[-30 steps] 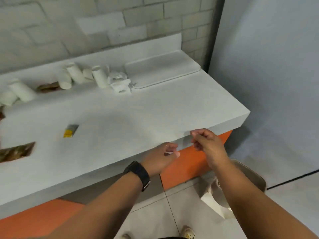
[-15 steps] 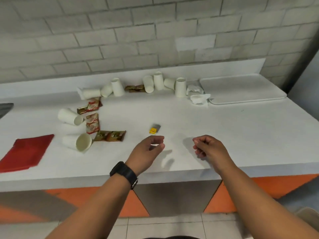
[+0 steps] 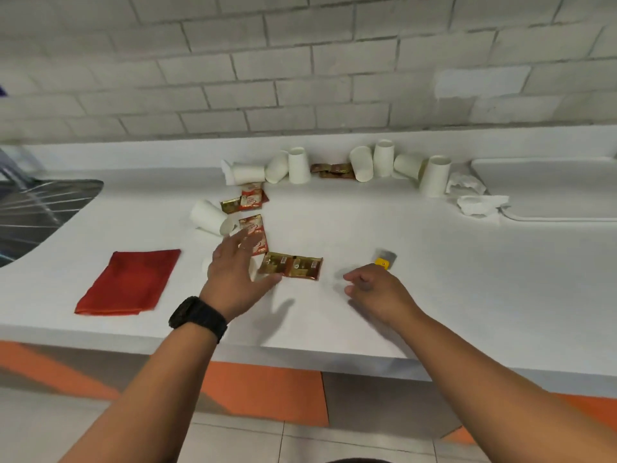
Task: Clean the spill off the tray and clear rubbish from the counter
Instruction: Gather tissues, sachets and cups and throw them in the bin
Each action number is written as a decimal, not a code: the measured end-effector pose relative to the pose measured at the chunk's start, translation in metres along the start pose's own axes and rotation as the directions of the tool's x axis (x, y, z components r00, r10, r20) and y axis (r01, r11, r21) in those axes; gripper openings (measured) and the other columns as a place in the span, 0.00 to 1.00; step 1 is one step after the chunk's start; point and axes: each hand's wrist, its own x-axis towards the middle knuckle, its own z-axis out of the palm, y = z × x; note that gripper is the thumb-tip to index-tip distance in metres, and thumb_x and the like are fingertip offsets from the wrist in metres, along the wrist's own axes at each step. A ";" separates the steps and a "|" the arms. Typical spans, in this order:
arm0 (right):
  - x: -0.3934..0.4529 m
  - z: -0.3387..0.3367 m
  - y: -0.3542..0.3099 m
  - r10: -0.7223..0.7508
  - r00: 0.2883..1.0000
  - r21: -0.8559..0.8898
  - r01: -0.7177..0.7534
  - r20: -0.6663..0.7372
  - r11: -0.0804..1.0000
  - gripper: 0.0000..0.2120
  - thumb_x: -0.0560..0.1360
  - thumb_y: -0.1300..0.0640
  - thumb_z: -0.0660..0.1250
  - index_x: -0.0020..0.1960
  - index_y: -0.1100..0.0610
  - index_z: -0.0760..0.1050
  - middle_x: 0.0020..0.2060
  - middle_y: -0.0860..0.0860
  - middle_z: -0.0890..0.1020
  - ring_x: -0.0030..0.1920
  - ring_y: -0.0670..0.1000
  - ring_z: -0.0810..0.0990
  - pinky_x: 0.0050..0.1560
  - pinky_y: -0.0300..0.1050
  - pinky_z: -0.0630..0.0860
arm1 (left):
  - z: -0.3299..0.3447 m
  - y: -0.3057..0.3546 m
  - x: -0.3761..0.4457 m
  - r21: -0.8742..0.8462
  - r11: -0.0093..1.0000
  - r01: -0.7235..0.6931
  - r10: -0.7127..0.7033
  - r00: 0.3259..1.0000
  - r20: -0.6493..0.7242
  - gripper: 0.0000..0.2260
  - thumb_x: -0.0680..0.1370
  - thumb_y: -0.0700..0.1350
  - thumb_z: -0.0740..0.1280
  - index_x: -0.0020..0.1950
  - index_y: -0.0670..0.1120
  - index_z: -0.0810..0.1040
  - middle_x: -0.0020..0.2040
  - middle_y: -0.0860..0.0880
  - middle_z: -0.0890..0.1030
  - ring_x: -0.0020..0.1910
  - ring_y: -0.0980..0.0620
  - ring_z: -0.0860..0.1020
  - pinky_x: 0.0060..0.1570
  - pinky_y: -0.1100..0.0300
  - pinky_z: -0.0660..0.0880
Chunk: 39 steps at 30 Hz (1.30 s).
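My left hand (image 3: 233, 272) hovers with spread fingers over a tipped white paper cup (image 3: 206, 266) near the counter's front, mostly hiding it. A pair of gold sachets (image 3: 292, 269) lies just right of that hand. My right hand (image 3: 374, 290) hangs loosely curled above the counter, holding nothing. Red-and-white sachets (image 3: 253, 230) and another tipped cup (image 3: 210, 217) lie beyond the left hand. Several white cups (image 3: 434, 177) and brown sachets (image 3: 332, 170) line the back wall. The white tray (image 3: 551, 208) sits far right, with crumpled tissue (image 3: 480, 203) at its left edge.
A folded red cloth (image 3: 130, 282) lies left of my left hand. A small yellow-and-grey item (image 3: 383, 260) rests beyond my right hand. A steel sink (image 3: 36, 208) is set into the counter at far left. Orange cabinet fronts run under the counter.
The view swung left from the counter's right end to its middle. My left hand opened and reached forward-left over the front cup. My right hand stayed loosely curled.
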 end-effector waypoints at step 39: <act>-0.046 -0.052 0.042 -0.310 0.922 -0.562 0.132 -0.234 0.816 0.07 0.67 0.67 0.72 0.38 0.55 0.80 0.35 0.50 0.78 0.38 0.54 0.78 0.32 0.41 0.64 | 0.071 0.093 0.009 -0.303 0.953 -0.025 0.078 0.983 0.164 0.33 0.67 0.54 0.76 0.68 0.50 0.66 0.59 0.54 0.71 0.57 0.53 0.73 0.52 0.59 0.70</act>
